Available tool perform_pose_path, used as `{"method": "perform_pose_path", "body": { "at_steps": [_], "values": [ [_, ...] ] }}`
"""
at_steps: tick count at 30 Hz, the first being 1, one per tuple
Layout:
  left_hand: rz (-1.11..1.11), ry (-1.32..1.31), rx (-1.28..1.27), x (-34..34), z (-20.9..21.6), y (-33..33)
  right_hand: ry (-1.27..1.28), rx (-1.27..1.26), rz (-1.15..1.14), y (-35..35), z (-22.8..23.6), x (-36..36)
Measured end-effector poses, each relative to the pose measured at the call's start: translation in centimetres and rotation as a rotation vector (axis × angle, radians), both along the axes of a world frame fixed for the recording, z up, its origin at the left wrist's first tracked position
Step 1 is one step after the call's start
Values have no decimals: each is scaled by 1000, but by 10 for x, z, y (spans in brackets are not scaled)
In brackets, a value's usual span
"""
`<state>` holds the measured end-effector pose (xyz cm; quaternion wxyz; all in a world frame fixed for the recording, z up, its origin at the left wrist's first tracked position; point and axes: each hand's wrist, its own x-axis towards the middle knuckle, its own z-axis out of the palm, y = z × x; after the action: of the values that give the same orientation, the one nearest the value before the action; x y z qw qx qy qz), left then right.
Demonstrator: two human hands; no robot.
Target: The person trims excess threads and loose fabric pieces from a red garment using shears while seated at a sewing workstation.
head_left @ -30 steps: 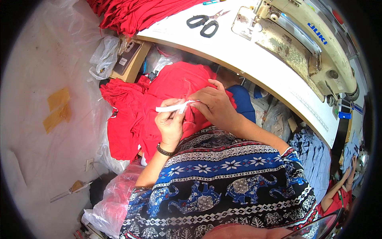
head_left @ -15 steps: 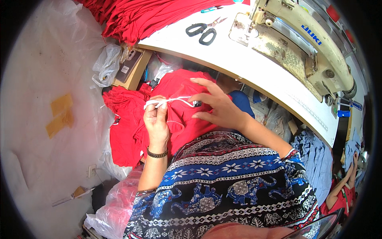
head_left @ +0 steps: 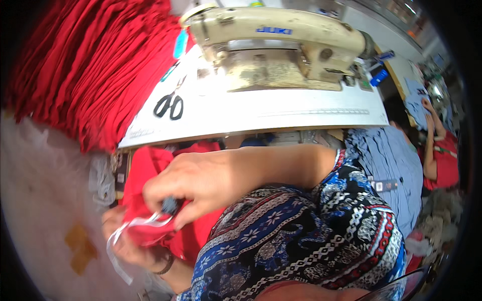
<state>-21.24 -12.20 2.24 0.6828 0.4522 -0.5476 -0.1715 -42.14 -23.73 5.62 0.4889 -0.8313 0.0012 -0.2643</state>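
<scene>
My left hand [head_left: 128,246], blurred by motion, is at the lower left with its fingers closed around a narrow white strip [head_left: 116,253]. One end of the strip hangs below the fingers; the other runs across to my right hand [head_left: 186,185]. The right fingers are curled on a small dark object [head_left: 171,204], too smeared to name, where the strip meets it. Under and between both hands lies red fabric [head_left: 138,173], bunched toward my lap. My right forearm crosses in front of the table edge and hides part of the fabric.
A sewing machine [head_left: 281,27] stands on the white table [head_left: 321,113]. Black-handled scissors [head_left: 169,107] lie near its left side. Stacked red fabric [head_left: 90,65] covers the far left; blue-grey fabric [head_left: 386,165] is at my right. Another person's arm [head_left: 433,145] shows far right.
The view has swung to the right. My right hand, earlier open with fingers spread, is now curled on the dark object. Both hands sit lower left in the picture, the left still with the strip.
</scene>
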Motion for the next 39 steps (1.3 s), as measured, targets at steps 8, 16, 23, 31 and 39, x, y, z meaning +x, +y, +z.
{"method": "perform_pose_path", "body": {
  "at_steps": [8,16,23,31,39],
  "values": [
    [-272,-157,524,-75,-121,-28,302,63,-435,20,-148,-44],
    [-226,-269,510,-67,-119,-24,394,-55,-504,36,-166,-21],
    [-269,-184,535,-55,-112,-21,188,-45,-607,45,-170,-3],
    [-304,148,590,-49,-115,-24,0,154,-635,39,-165,-5],
    [-442,715,719,-43,-133,-30,110,501,-468,28,-183,-4]
  ]
}}
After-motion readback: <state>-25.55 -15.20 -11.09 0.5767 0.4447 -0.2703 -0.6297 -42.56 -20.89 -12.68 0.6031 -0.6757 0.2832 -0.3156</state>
